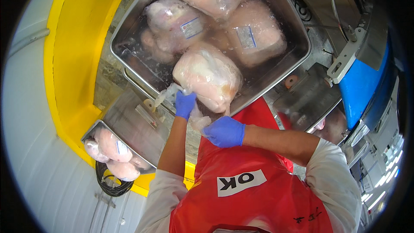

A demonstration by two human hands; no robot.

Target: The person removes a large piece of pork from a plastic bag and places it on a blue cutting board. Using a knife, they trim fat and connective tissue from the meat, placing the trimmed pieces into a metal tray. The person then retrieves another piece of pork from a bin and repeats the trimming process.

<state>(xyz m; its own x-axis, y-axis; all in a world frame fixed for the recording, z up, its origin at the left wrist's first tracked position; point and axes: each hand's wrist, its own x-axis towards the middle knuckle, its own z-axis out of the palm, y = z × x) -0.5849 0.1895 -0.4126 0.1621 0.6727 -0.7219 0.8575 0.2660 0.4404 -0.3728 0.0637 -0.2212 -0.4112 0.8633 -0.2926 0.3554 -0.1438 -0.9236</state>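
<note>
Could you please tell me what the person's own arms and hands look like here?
The left hand and right hand wear matching blue-violet gloves that end around the wrists. The forearms are bare up to loose white sleeves. I see no markings on the gloves or sleeves.

Bright light glares off plastic wrapping [208,75]; edges curve into black.

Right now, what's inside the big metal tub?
The tub holds four bagged birds in liquid; three show labels. Left hand and right hand hold loose plastic by the nearest bird. Tub floor and birds' undersides are covered.
</note>
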